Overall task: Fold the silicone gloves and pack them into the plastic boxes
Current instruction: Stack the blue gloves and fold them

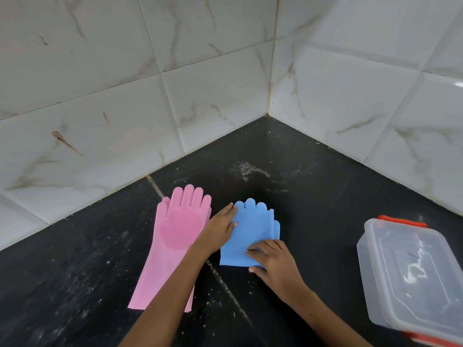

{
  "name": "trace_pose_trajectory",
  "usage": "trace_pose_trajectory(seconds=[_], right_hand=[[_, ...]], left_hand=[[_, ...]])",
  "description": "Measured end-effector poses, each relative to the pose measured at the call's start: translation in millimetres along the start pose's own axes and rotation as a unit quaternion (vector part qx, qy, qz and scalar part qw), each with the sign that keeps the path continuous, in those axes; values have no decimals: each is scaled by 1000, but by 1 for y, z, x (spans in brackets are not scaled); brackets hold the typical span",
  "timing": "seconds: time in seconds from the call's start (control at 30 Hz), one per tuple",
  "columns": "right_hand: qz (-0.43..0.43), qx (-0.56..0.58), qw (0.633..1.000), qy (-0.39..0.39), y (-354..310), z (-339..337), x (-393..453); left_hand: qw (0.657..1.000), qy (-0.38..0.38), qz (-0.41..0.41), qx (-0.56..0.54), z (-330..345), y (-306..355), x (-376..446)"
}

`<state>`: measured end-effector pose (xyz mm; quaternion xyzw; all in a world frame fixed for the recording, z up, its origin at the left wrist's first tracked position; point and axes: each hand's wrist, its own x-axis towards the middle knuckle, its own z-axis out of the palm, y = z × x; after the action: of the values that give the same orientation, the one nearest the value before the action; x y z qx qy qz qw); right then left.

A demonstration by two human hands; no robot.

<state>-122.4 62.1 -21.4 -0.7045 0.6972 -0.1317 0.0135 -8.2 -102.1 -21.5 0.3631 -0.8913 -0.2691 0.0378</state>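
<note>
A blue silicone glove (pixel 253 229) lies folded in half on the black counter, its fingers pointing toward the wall. My left hand (pixel 220 227) rests on the glove's left edge with its fingers flat. My right hand (pixel 269 256) presses the lower right corner of the fold, fingers flat on top, thumb at the bottom edge. A pink silicone glove (pixel 175 236) lies flat and unfolded just to the left, palm bristles up, partly under my left forearm. A clear plastic box (pixel 411 276) with orange clips stands at the right, lid on.
The black counter (pixel 313 196) runs into a corner of white marble-look wall tiles (pixel 200 83). Dust and white specks lie on it.
</note>
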Motion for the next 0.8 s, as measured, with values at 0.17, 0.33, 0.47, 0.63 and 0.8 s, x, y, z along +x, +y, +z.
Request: trace_pose_trajectory(seconds=[0.17, 0.33, 0.47, 0.63, 0.8], right_hand=[[72, 12, 994, 85, 21, -14, -5], [275, 117, 942, 155, 62, -16, -1], [326, 214, 908, 152, 60, -5, 24], [274, 96, 957, 27, 49, 19, 50], [266, 14, 964, -5, 46, 37, 50]], left_hand=[[998, 23, -62, 10, -3, 20, -8], [985, 63, -160, -10, 23, 68, -34], [984, 4, -174, 25, 25, 88, -44], [963, 64, -156, 208, 1, 93, -23], [975, 36, 19, 220, 22, 77, 7]])
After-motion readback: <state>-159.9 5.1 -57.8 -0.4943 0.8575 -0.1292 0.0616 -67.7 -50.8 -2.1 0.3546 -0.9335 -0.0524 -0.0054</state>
